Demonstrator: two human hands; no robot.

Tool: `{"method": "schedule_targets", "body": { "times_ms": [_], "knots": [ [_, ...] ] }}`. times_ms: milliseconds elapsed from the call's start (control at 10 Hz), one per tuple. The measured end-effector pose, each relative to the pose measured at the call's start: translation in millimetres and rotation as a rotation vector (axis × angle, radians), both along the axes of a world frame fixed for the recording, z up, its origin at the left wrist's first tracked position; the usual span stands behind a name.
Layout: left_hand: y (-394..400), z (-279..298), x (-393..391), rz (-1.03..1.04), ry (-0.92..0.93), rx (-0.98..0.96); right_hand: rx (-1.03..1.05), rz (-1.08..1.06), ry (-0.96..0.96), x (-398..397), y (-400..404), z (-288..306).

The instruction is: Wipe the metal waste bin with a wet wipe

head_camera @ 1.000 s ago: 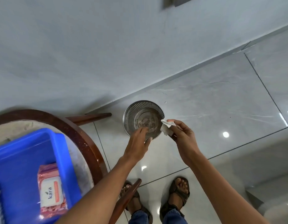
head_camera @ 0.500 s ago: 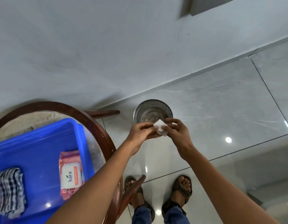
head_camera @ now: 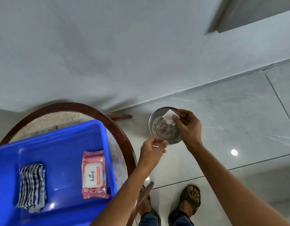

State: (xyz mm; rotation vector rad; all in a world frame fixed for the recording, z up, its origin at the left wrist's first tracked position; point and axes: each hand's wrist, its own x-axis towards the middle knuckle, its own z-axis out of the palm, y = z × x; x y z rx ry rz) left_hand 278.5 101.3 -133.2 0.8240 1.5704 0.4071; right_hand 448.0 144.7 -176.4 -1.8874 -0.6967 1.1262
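The round metal mesh waste bin (head_camera: 151, 128) stands on the tiled floor by the wall, seen from above, with a stained bottom. My right hand (head_camera: 188, 126) hovers over its right side and pinches a small folded white wet wipe (head_camera: 169, 117) above the far rim. My left hand (head_camera: 152, 150) is just in front of the bin's near rim, apart from the wipe, fingers curled together. A thin white sliver shows at its fingertips; I cannot tell what it is.
A round wood-rimmed table (head_camera: 119, 132) stands at the left and carries a blue plastic tub (head_camera: 62, 144). In the tub lie a pink pack of wipes (head_camera: 93, 175) and a folded checked cloth (head_camera: 31, 188). My sandalled feet (head_camera: 189, 199) are below the bin.
Both hands were together on the wipe over the bin. My left hand has let go and dropped back toward me, and my right hand now holds the wipe alone over the bin.
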Motion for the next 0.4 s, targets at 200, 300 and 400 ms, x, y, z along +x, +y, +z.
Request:
{"method": "schedule_targets", "body": {
  "times_ms": [200, 300, 400],
  "knots": [
    [-21, 10, -9, -0.090, 0.030, 0.014, -0.322, 0.094, -0.130, -16, -21, -37],
    [-27, 16, -16, -0.096, 0.026, 0.079, -0.273, 0.142, -0.184, -18, -43, -38],
    [-31, 29, -25, -0.077, 0.009, 0.125, -0.274, 0.205, -0.216, -24, -62, -27]
  ]
}}
